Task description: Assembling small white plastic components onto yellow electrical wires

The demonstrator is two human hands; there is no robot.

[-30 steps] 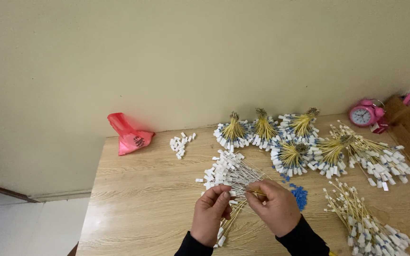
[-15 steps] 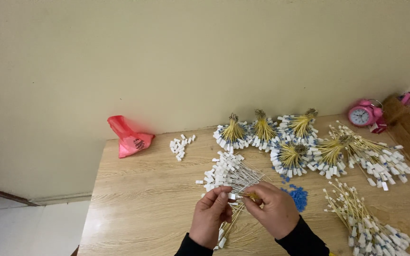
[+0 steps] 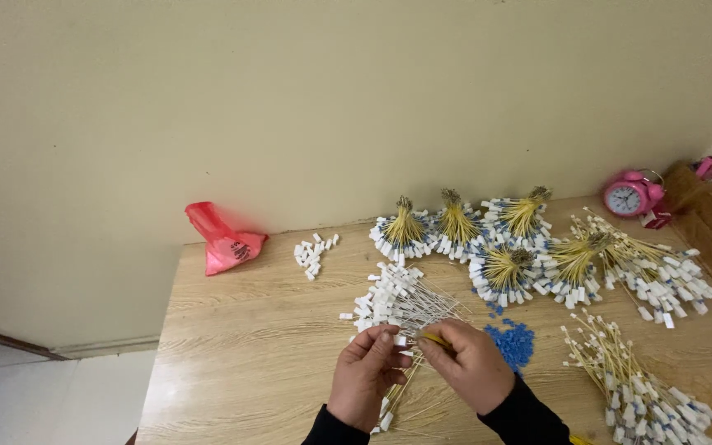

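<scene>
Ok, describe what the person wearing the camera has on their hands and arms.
Both hands are bare: no gloves, rings or watch show on the left hand or the right hand. Each arm wears a black long sleeve with a snug cuff ending at the wrist, the left sleeve and the right sleeve.

Matt wood-grain table (image 3: 232,346), glossy pink plastic bag (image 3: 224,245)

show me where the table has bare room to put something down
The widest bare wood lies on the left of the table, bordered by the red plastic bag, the small pile of white caps and the left hand. The right half is crowded: tied yellow wire bundles, blue pieces and loose wires.
</scene>
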